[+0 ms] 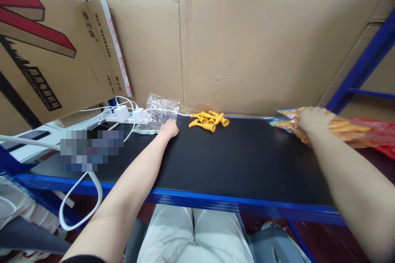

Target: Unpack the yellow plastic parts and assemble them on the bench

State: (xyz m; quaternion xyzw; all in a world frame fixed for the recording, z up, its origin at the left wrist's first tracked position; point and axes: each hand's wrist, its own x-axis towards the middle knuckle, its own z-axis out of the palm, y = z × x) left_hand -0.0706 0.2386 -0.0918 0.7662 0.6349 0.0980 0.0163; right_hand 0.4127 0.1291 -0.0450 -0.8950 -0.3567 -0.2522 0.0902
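My left hand (169, 128) rests at the lower right edge of a clear plastic bag (159, 109), its fingers curled in on the film. This bag looks flat, with a coloured strip along its bottom. Between my hands lies a small group of yellow pipe-shaped plastic pieces (203, 122), each with a round cup at one end. Over on the right, my right hand (314, 119) is closed around a clear bag of yellow pieces (348, 128), which lies on the black shelf top (240, 160). My right fingertips are partly hidden.
White chargers (121, 113) and a power strip (143, 117) with tangled cables stand left of the clear bag. Cardboard walls (247, 49) rise behind and at the left. A blue shelf rail (216, 197) runs along the front; red plastic packaging (385, 141) lies far right.
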